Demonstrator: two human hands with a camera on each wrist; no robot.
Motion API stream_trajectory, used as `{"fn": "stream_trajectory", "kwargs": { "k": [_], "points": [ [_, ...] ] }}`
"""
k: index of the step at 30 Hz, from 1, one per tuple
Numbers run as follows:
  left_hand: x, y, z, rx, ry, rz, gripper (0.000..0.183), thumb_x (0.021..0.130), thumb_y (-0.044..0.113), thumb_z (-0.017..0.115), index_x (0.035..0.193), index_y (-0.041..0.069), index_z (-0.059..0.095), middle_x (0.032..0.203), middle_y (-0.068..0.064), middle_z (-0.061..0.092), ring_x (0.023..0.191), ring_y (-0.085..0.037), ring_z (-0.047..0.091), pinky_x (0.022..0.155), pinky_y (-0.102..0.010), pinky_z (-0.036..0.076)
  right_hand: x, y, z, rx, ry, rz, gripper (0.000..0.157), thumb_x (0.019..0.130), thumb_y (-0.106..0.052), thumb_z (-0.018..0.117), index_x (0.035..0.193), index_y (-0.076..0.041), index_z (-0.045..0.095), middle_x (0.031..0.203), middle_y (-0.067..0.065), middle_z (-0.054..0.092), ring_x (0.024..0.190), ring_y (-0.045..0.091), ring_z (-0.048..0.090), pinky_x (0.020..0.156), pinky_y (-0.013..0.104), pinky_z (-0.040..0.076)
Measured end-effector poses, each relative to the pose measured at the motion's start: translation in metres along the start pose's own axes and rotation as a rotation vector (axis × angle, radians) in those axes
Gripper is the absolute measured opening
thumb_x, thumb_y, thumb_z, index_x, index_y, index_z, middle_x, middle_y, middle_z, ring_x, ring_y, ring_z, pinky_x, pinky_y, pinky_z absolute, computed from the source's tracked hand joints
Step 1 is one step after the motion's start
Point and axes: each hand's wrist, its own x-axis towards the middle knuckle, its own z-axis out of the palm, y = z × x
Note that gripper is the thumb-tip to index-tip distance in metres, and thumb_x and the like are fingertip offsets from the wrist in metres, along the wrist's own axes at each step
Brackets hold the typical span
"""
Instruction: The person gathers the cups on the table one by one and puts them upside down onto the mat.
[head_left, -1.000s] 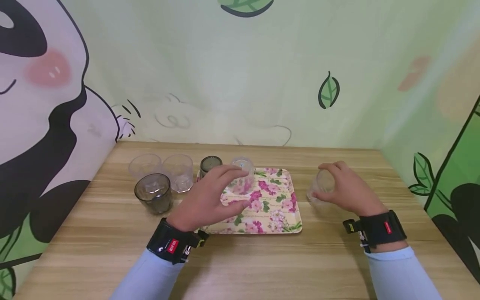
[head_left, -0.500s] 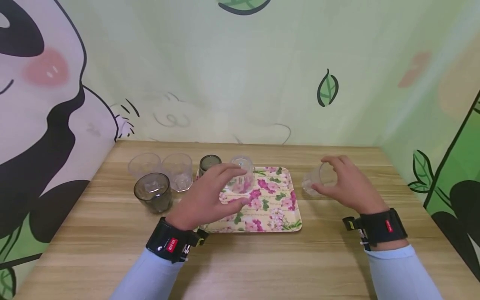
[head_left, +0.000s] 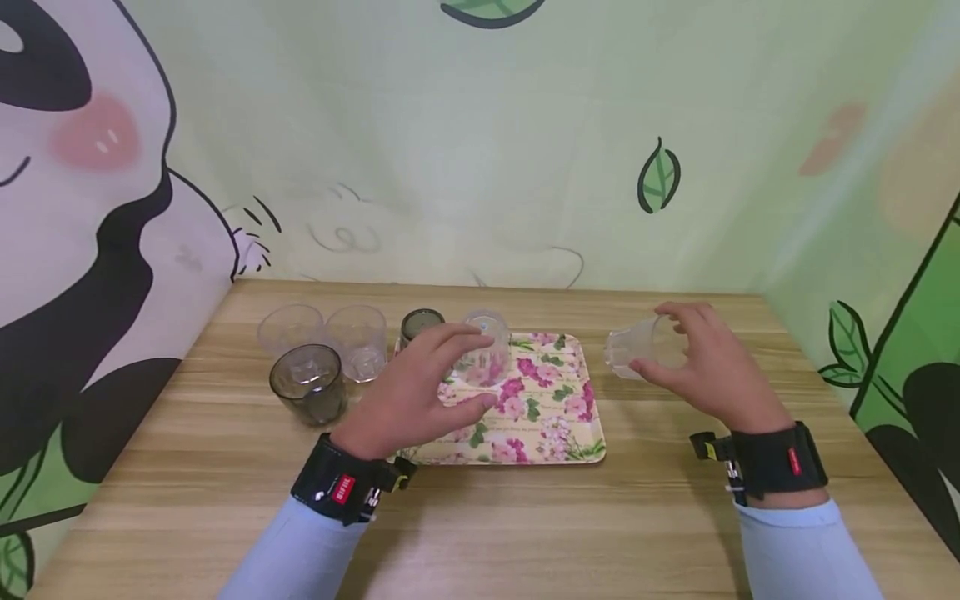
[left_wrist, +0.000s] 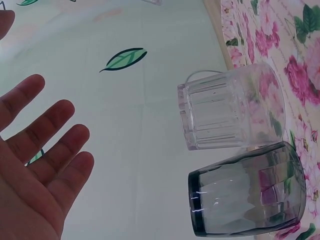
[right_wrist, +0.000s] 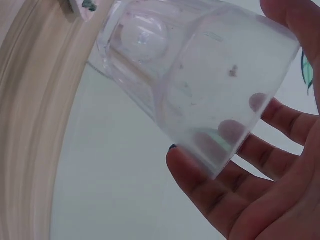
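My right hand [head_left: 716, 367] grips a clear tumbler [head_left: 633, 346] near its rim, to the right of the tray. This tumbler is tipped sideways, its base pointing left and its mouth toward the palm; the right wrist view shows fingers and thumb around the rim. My left hand [head_left: 420, 392] hovers over the left part of the floral tray [head_left: 540, 425], fingers spread and holding nothing. Beyond it, an upside-down clear tumbler [head_left: 487, 354] and an upside-down smoky grey tumbler [left_wrist: 245, 192] stand side by side on the tray. The left hand partly hides both in the head view.
Left of the tray, two clear tumblers [head_left: 358, 342] and a smoky grey tumbler [head_left: 309, 387] stand upright, close together on the wooden table [head_left: 525, 533]. A printed fabric wall [head_left: 465, 167] rises behind the table and along both sides.
The tumbler in my right hand has tilted over, its base swinging up and to the left. That hand has risen slightly and shifted right. My left hand has stayed put.
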Motion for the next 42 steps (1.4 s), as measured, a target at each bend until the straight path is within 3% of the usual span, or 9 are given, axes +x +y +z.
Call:
{"fn": "stream_trajectory", "kwargs": {
  "k": [4,9,17,22,30,42],
  "points": [
    [0.0,0.0,0.0,-0.001,-0.002,0.01,0.063,0.087,0.042,0.073,0.142,0.017,0.054,0.145,-0.011,0.058,0.134,-0.027,0.051,0.109,-0.052,0.053,-0.002,-0.005,-0.002,0.003,0.013,-0.02,0.088,0.08,-0.06,0.075,0.144,-0.007,0.045,0.144,0.027,0.047,0.122,0.044,0.049,0.097,0.073,0.05],
    [0.0,0.001,-0.001,-0.003,-0.005,0.016,0.064,0.087,0.042,0.073,0.142,0.016,0.054,0.145,-0.012,0.059,0.135,-0.026,0.051,0.11,-0.052,0.052,-0.003,-0.009,-0.002,0.032,0.044,-0.048,0.085,0.08,-0.057,0.077,0.142,-0.008,0.047,0.14,0.025,0.05,0.116,0.043,0.055,0.09,0.069,0.057],
    [0.0,0.001,-0.001,-0.003,-0.011,0.004,0.064,0.087,0.042,0.072,0.143,0.015,0.053,0.145,-0.011,0.058,0.136,-0.027,0.051,0.111,-0.052,0.051,-0.002,-0.013,0.005,0.081,0.117,-0.183,0.076,0.076,-0.039,0.086,0.136,-0.006,0.052,0.132,0.021,0.056,0.109,0.039,0.058,0.082,0.063,0.063],
    [0.0,-0.001,-0.001,-0.005,-0.011,0.011,0.064,0.088,0.042,0.072,0.143,0.015,0.053,0.146,-0.011,0.057,0.136,-0.027,0.051,0.111,-0.052,0.051,-0.004,-0.017,0.006,0.105,0.13,-0.204,0.076,0.076,-0.036,0.087,0.136,-0.008,0.051,0.131,0.02,0.056,0.107,0.037,0.059,0.083,0.063,0.063],
    [0.0,-0.003,0.0,-0.013,-0.002,-0.001,0.065,0.089,0.041,0.071,0.145,0.015,0.051,0.147,-0.011,0.056,0.136,-0.026,0.049,0.111,-0.05,0.051,-0.009,-0.032,0.005,0.185,0.164,-0.321,0.078,0.068,-0.025,0.092,0.133,-0.009,0.053,0.128,0.017,0.059,0.113,0.031,0.06,0.079,0.057,0.065],
    [0.001,-0.004,0.0,-0.018,-0.002,-0.014,0.069,0.089,0.041,0.071,0.148,0.016,0.045,0.149,-0.011,0.055,0.137,-0.026,0.049,0.111,-0.051,0.051,-0.012,-0.052,0.0,0.19,0.197,-0.461,0.083,0.063,-0.026,0.095,0.132,-0.007,0.054,0.127,0.016,0.061,0.114,0.026,0.059,0.078,0.049,0.066]
  ]
}}
